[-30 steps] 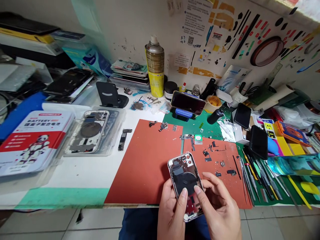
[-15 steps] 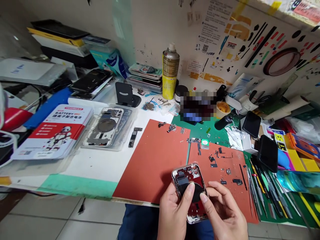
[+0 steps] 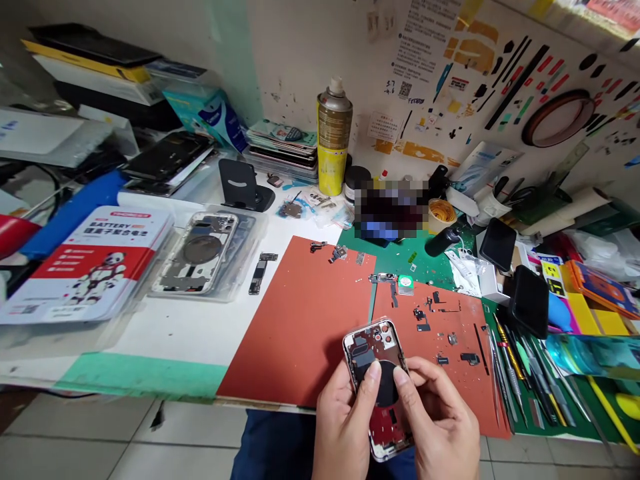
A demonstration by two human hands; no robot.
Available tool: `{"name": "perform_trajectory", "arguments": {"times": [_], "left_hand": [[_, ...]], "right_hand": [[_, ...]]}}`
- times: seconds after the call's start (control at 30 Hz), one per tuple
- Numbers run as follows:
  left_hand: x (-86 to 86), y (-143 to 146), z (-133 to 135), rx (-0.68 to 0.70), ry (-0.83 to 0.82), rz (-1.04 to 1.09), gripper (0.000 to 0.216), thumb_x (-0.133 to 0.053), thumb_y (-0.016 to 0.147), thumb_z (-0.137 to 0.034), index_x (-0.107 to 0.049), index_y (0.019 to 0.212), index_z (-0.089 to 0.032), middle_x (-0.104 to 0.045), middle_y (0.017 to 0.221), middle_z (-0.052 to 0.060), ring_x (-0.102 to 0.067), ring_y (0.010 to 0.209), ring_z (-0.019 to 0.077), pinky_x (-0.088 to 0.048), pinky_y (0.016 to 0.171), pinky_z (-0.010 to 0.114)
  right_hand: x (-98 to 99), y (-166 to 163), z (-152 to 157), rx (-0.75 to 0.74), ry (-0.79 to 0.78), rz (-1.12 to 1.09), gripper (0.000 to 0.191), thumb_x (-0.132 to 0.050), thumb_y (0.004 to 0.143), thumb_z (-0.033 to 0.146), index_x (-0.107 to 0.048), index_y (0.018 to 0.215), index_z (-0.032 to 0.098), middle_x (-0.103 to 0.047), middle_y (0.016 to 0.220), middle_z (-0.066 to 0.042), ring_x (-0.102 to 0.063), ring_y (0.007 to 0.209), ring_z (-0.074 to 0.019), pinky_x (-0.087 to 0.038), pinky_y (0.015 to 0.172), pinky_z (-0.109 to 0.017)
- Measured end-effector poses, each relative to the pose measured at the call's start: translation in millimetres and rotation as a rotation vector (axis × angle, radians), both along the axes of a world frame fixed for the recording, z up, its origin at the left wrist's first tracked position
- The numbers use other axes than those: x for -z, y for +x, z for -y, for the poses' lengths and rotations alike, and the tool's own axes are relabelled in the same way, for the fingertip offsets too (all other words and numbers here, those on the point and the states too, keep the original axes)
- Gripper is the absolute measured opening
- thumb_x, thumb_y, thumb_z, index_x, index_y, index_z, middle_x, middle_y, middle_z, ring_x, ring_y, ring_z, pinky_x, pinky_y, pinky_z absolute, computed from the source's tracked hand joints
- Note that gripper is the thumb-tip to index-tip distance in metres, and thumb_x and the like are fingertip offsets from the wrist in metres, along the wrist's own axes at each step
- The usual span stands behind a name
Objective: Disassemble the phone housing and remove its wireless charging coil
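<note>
- A silver-rimmed smartphone housing with a dark reddish inner face (image 3: pixel 384 427) is held at the lower centre of the frame, tilted, in front of the bench's near edge.
- By the left hand (image 3: pixel 345 420) the housing is grasped along its left side, with the thumb laid on the inner face.
- By the right hand (image 3: pixel 443 417) the housing is grasped along its right side; the grip is closed there too, with the fingers curled near the edge.
- A round black disc (image 3: pixel 386 390) is seen inside the housing, touched by both thumbs at its upper part.
- A rust-orange flat mat (image 3: pixel 295 320) is spread over the centre of the white-topped bench (image 3: pixel 185 340).
- Small dark loose phone parts (image 3: pixel 423 327) are scattered on the mat, right of centre.
- A row of slim metal tweezers and hand tools (image 3: pixel 537 377) is laid on a green cutting mat (image 3: pixel 435 267) at the lower right.
- A second pale phone housing with a grey disc (image 3: pixel 180 277) is rested on clear plastic at the left.
- A narrow black circuit board (image 3: pixel 259 275) is placed between that and the rust-orange mat.
- A white-and-red printed battery box (image 3: pixel 95 267) is set at the far left.
- A yellow spray can with a white nozzle (image 3: pixel 333 150) is stood upright at the upper centre, near the wall.
</note>
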State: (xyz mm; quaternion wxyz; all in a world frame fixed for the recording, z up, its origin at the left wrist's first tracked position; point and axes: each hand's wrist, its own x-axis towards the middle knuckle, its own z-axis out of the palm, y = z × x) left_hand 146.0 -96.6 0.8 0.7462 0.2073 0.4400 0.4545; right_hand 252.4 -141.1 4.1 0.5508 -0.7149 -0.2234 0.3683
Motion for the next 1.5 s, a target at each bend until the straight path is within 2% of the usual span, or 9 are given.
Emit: {"name": "perform_trajectory", "arguments": {"times": [0.17,0.37,0.63,0.73,0.83,1.03,1.17,1.37,1.5], "left_hand": [[-0.6,1,-3,-0.008,0.010,0.007,0.045,-0.077,0.094,-0.045,-0.074,0.128,-0.016,-0.080,0.118,0.015,-0.074,0.112,0.0316,-0.057,0.103,0.042],[-1.7,0,-5,0.037,0.037,0.051,0.043,-0.071,0.098,-0.043,-0.072,0.133,-0.017,-0.077,0.129,0.015,-0.070,0.121,0.0320,-0.052,0.110,0.042],[0.5,0,-6,0.097,0.029,0.095,0.038,-0.067,0.102,-0.039,-0.069,0.135,-0.020,-0.074,0.135,0.012,-0.068,0.126,0.0305,-0.050,0.113,0.040],[-0.4,-1,-10,0.080,-0.008,0.079,0.039,-0.068,0.102,-0.039,-0.066,0.136,-0.020,-0.075,0.134,0.012,-0.069,0.124,0.0303,-0.052,0.111,0.041],[-3.0,-3,-15,0.101,-0.028,0.091,0.038,-0.067,0.102,-0.038,-0.064,0.136,-0.021,-0.076,0.131,0.012,-0.071,0.121,0.0290,-0.053,0.109,0.042],[-9.8,-5,-17,0.204,0.021,0.153,0.041,-0.078,0.093,-0.027,-0.063,0.131,-0.017,-0.078,0.125,0.014,-0.074,0.114,0.0301,-0.056,0.105,0.044],[-9.5,-5,-17,0.221,0.056,0.120,0.039,-0.075,0.095,-0.026,-0.062,0.131,-0.018,-0.076,0.129,0.015,-0.071,0.122,0.0317,-0.054,0.108,0.045],[-8.4,-6,-16,0.270,0.077,0.164,0.041,-0.070,0.099,-0.026,-0.059,0.137,-0.021,-0.071,0.140,0.014,-0.064,0.134,0.0320,-0.046,0.118,0.049],[-7.6,-7,-14,0.275,0.092,0.207,0.041,-0.070,0.099,-0.026,-0.059,0.139,-0.021,-0.070,0.142,0.014,-0.063,0.136,0.0323,-0.045,0.119,0.049]], "right_hand": [[-0.7,-1,-3,0.000,-0.037,0.005,0.047,-0.088,0.077,0.049,-0.077,0.112,0.019,-0.069,0.081,-0.004,-0.063,0.063,-0.0152,-0.054,0.051,-0.023],[-0.1,0,-9,-0.013,-0.027,0.037,0.047,-0.087,0.078,0.049,-0.077,0.111,0.018,-0.070,0.084,-0.005,-0.064,0.067,-0.0153,-0.057,0.059,-0.025],[-12.7,-1,-14,-0.011,-0.028,-0.015,0.043,-0.086,0.079,0.051,-0.076,0.106,0.019,-0.064,0.075,-0.001,-0.060,0.062,-0.0131,-0.051,0.051,-0.021],[-21.6,2,-17,-0.065,-0.013,-0.024,0.044,-0.084,0.081,0.053,-0.076,0.109,0.020,-0.070,0.084,-0.004,-0.066,0.070,-0.0147,-0.056,0.058,-0.022],[-25.3,7,-15,-0.120,-0.006,-0.014,0.048,-0.085,0.080,0.049,-0.074,0.118,0.022,-0.076,0.092,-0.006,-0.073,0.083,-0.0180,-0.063,0.075,-0.027],[-22.6,8,-12,-0.097,-0.018,-0.052,0.053,-0.087,0.078,0.046,-0.071,0.122,0.021,-0.079,0.096,-0.008,-0.076,0.088,-0.0212,-0.064,0.081,-0.031],[-22.6,8,-14,-0.091,0.005,-0.079,0.051,-0.086,0.079,0.046,-0.071,0.121,0.020,-0.079,0.094,-0.008,-0.076,0.089,-0.0208,-0.063,0.084,-0.031],[-13.5,11,-8,-0.044,0.037,-0.097,0.046,-0.086,0.082,0.042,-0.070,0.119,0.020,-0.077,0.095,-0.006,-0.075,0.085,-0.0192,-0.063,0.077,-0.029],[-7.3,15,-3,-0.049,0.049,-0.108,0.044,-0.086,0.083,0.038,-0.069,0.120,0.021,-0.076,0.095,-0.006,-0.074,0.084,-0.0184,-0.063,0.074,-0.027]]}}
